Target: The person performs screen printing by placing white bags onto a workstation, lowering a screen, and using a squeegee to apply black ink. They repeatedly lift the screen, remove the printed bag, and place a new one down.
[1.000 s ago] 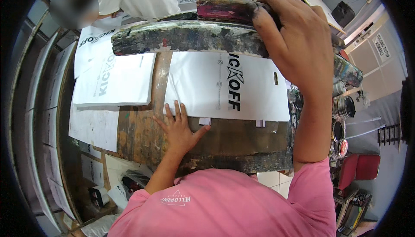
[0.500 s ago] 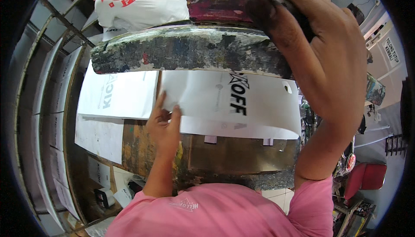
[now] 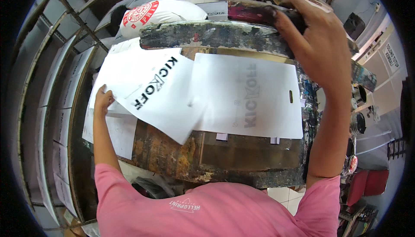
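My left hand [image 3: 103, 100], out at the left, pinches the edge of a white flat bag [image 3: 173, 107] with dark lettering, held tilted over a white pile [image 3: 125, 46]. The bag's near corner hangs over the stained table. A second white bag [image 3: 276, 94] lies flat on the board, its cut-out handle at the right and faint lettering on it. Raised beyond it is a paint-caked printing frame [image 3: 212, 36]. Up at the right, my right hand [image 3: 320, 38] is closed round the end of a magenta-stained bar, apparently a squeegee [image 3: 246, 12], beside the frame; its fingertips are partly hidden.
Racks [image 3: 69, 94] with printed white sheets stand along the left. A person in a white shirt [image 3: 173, 14] bends beyond the frame. Small tabs [image 3: 221, 136] stick up along the board's near side. Cans [image 3: 358, 123] and a red chair [image 3: 367, 180] are at the right.
My left hand has moved left, drawing the printed bag from the board toward the pile. Another bag now shows on the board. The frame and my right hand appear farther away.
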